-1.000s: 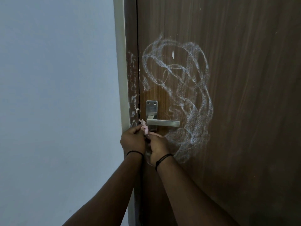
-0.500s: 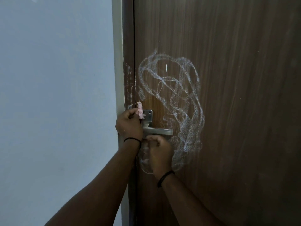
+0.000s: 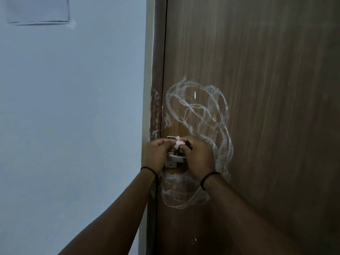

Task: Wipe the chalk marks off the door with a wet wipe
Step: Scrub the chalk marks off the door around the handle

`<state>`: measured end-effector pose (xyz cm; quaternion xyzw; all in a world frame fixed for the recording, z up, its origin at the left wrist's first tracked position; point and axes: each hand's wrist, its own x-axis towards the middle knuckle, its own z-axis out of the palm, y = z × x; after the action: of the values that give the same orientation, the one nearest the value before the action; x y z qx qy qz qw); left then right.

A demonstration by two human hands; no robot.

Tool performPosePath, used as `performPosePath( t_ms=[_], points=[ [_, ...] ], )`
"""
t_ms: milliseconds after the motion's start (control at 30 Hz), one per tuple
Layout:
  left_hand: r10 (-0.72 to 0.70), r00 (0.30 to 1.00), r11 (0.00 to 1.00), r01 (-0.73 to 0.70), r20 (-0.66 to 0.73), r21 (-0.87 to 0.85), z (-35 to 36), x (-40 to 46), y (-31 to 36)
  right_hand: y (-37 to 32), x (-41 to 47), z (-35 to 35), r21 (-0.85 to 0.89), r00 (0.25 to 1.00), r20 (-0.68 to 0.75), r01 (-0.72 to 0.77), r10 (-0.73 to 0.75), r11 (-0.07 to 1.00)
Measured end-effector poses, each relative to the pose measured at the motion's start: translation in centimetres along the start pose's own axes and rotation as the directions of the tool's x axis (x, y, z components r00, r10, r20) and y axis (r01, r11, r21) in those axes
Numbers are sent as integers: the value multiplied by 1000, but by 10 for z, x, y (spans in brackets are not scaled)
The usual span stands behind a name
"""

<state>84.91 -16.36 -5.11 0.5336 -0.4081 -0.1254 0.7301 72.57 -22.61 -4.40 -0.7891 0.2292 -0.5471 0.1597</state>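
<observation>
White chalk marks (image 3: 206, 115) loop over the brown wooden door (image 3: 276, 89) above and to the right of the metal handle (image 3: 174, 160). More faint chalk (image 3: 176, 197) shows below the handle, and some on the door frame (image 3: 155, 111). A small crumpled pink wet wipe (image 3: 178, 143) sits between my two hands in front of the handle plate. My left hand (image 3: 156, 153) and my right hand (image 3: 197, 155) both pinch the wipe with their fingertips. The handle lever is mostly hidden behind my hands.
A pale blue-grey wall (image 3: 73, 126) fills the left side, with a flat rectangular panel (image 3: 38, 10) at its top left. The door frame runs vertically between wall and door.
My right hand has risen from below the handle to meet my left hand, and both now hold the wipe. The view has tilted up slightly.
</observation>
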Motion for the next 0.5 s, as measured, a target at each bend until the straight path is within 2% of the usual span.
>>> performPosePath(
  t_ms=[33,67,100,200,233,267,333,400,433,500],
  points=[
    [97,991,980,-79,-93,183,1,-1,0,1,4,-1,5,999,-46,-11,12,1000],
    [216,962,908,-134,-168,396,3,-2,-1,3,8,-2,11,996,-90,-18,19,1000],
    [302,935,826,-159,-187,541,5,-4,-4,5,11,-2,16,992,-124,-18,20,1000],
    [298,945,702,-119,-138,702,14,-10,-11,6,19,0,0,991,-135,-7,7,1000],
    [342,932,629,-135,-117,766,17,-11,-15,6,21,3,13,992,-128,-1,3,1000],
    [429,901,529,-202,-55,824,21,-11,-18,6,23,5,38,993,-121,6,-1,999],
    [583,796,339,-423,165,840,31,-12,-22,6,27,9,83,992,-122,6,5,997],
    [566,721,250,-612,399,751,38,-8,-26,8,32,10,94,993,-117,3,8,996],
    [531,703,229,-657,473,719,39,-5,-28,9,35,10,95,994,-108,7,3,995],
    [500,679,185,-690,538,699,40,-1,-33,11,42,10,86,996,-84,34,-27,996]
  ],
)
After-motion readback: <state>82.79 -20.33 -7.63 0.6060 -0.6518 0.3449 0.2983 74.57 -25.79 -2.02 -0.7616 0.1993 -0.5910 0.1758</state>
